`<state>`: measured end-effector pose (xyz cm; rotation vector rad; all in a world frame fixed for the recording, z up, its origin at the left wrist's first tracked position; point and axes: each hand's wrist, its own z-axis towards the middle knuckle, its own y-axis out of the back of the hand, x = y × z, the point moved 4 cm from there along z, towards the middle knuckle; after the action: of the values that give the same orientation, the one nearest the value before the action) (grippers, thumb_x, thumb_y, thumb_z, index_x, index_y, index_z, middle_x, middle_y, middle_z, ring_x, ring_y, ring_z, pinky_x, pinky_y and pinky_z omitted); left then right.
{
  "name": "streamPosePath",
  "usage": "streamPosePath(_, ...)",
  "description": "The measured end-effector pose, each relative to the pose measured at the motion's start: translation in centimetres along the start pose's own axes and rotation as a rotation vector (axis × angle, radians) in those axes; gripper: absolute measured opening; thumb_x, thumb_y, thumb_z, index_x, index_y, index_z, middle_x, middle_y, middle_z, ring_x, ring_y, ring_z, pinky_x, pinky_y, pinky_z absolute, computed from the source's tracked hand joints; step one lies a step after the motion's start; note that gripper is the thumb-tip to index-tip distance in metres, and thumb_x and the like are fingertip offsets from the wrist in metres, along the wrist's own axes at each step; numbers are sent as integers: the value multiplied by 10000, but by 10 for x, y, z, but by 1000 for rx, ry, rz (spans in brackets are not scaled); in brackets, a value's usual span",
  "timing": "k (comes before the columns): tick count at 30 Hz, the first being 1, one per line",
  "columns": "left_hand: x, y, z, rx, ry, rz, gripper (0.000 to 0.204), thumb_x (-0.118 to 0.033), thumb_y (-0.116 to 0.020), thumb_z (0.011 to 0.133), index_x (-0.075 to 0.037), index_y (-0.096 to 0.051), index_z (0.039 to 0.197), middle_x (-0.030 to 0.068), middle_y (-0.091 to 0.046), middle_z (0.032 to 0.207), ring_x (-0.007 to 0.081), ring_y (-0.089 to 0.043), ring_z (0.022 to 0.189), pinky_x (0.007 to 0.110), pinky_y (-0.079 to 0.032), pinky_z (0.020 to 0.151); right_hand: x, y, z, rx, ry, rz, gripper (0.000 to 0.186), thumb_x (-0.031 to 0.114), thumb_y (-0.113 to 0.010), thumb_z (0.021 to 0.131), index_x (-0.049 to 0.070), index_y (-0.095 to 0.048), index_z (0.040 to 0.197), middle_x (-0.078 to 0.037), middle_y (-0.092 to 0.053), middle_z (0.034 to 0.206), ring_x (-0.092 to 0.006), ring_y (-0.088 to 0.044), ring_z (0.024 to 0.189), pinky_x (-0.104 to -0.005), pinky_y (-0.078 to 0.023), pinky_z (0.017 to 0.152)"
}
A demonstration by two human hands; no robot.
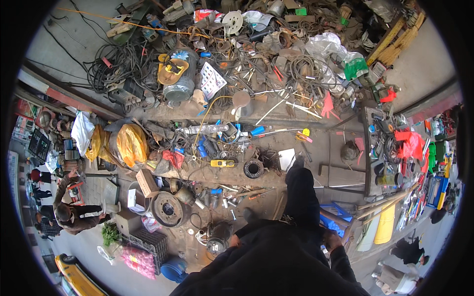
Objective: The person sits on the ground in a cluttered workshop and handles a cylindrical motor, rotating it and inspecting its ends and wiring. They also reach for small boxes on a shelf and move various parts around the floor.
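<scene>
My left hand (234, 240) hangs low by my left side, mostly covered by my dark clothing. Nearest to it stands a grey electric motor (218, 238) on the floor, with a coil of white cord (201, 237) beside it. On my other side, my right hand (332, 240) hangs below a dark sleeve, close to a blue plastic sheet (335, 223). Both hands are small and dim in the picture, and their fingers cannot be made out. One of my legs (297, 197) is stretched forward, its foot beside a white sheet (287, 159).
Ahead lie a round ring-shaped motor core (253, 168), a yellow tool (222, 163) and a wheel rim (169, 209). Scrap, cables and a large motor (180, 79) crowd the far side. A tool-laden table (368, 148) stands right; another person (74, 212) is at left.
</scene>
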<state>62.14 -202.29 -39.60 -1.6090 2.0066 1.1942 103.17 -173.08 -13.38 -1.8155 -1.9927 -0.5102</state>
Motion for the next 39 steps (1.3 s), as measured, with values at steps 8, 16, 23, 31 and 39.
streamPosePath(8, -183, 37, 14, -67, 25, -9, 488, -281, -765, 827, 48, -632, 1162, 277, -695, 1080, 376, -681, 1054, 462, -544, 880, 162, 88, 84, -129, -10, -176, 238, 213, -695, 886, -24, -709, 871, -87, -645, 687, -138, -551, 499, -262, -406, 444)
streamPosePath(16, -348, 84, 30, -273, 73, -44, 506, -268, -740, 844, 25, -610, 1235, 261, -666, 1176, 379, -643, 1132, 450, -513, 945, 330, 76, 137, -147, 17, -125, 249, 270, -704, 919, 42, -671, 1015, -59, -640, 759, -117, -530, 537, -264, -390, 458)
streamPosePath(23, -424, 96, 72, -407, -21, -106, 528, -256, -718, 858, 6, -591, 1299, 246, -641, 1260, 382, -609, 1200, 440, -486, 1002, 441, 27, 185, -34, 45, -220, 191, 237, -679, 941, 56, -668, 1001, -51, -652, 724, -132, -549, 519, -287, -436, 478)
streamPosePath(31, -490, 129, 155, -477, -78, -146, 560, -243, -693, 875, -17, -569, 1372, 229, -612, 1356, 385, -570, 1278, 428, -456, 1066, 563, -50, 250, 6, 146, -436, 192, 215, -657, 955, 42, -709, 1020, -69, -695, 756, -143, -604, 547, -312, -453, 483)
streamPosePath(39, -562, 247, 238, -394, -202, -105, 598, -230, -669, 891, -39, -547, 1444, 212, -583, 1451, 389, -531, 1356, 416, -425, 1131, 683, -137, 291, -2, 51, -536, 194, 280, -659, 944, 86, -668, 944, -25, -644, 736, -107, -559, 531, -253, -393, 441)
